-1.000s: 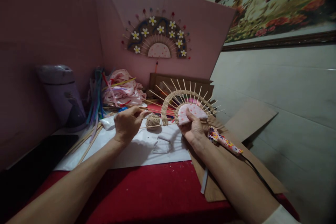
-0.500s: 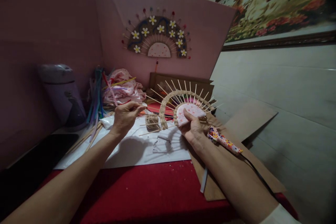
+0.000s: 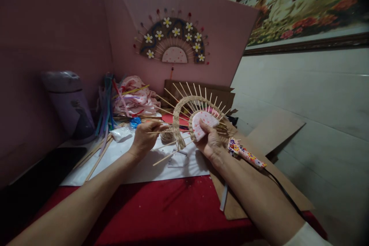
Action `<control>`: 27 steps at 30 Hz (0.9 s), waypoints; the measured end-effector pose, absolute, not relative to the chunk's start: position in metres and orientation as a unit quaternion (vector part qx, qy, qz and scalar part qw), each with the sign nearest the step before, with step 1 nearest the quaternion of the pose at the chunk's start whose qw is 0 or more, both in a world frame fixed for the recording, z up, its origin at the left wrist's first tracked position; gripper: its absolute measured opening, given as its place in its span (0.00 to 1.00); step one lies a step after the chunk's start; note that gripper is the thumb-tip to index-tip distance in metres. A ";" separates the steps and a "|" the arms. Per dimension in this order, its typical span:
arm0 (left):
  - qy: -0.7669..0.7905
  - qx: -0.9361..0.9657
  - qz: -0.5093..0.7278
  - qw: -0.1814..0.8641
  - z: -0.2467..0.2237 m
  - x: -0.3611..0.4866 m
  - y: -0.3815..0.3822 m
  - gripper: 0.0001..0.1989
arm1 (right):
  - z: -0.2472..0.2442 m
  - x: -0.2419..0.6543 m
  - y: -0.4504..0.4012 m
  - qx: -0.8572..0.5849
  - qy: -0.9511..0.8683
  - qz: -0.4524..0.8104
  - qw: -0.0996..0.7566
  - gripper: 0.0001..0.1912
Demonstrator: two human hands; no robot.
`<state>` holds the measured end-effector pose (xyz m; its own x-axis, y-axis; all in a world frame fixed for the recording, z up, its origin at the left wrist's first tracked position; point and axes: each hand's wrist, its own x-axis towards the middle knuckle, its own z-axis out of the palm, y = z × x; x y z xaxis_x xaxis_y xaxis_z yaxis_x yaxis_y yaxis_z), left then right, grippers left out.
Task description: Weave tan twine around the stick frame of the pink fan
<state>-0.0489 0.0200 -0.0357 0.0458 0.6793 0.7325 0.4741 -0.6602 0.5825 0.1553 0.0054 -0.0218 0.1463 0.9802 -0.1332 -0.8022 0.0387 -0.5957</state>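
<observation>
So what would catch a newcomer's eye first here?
Probably the half-round fan on the pink panel at the back, dotted with white flowers. Next, the woven fan frame in the right hand, its pale sticks raying outward. The purple tumbler at left stands out too.

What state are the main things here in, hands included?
Small fan: held up, tilted, without flowers.
Right hand: closed on the small fan, thumb in front.
Left hand: pinched closed; what it holds is unclear.
Twine ball: wound, partly hidden.
Pink cloth: crumpled.
Purple bottle: lid on.
Patterned corded tool: lying down; whether switched on, cannot tell.
Large fan: up on the pink board, decorated with flowers.
</observation>
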 end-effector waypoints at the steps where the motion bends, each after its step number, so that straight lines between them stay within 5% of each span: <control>1: 0.402 0.723 0.556 0.081 -0.036 -0.048 0.020 0.12 | -0.022 0.155 0.005 -0.282 -0.160 0.635 0.702 0.11; 27: 0.407 0.705 0.570 0.116 -0.035 -0.050 0.024 0.07 | -0.020 0.156 0.004 -0.286 -0.169 0.636 0.697 0.09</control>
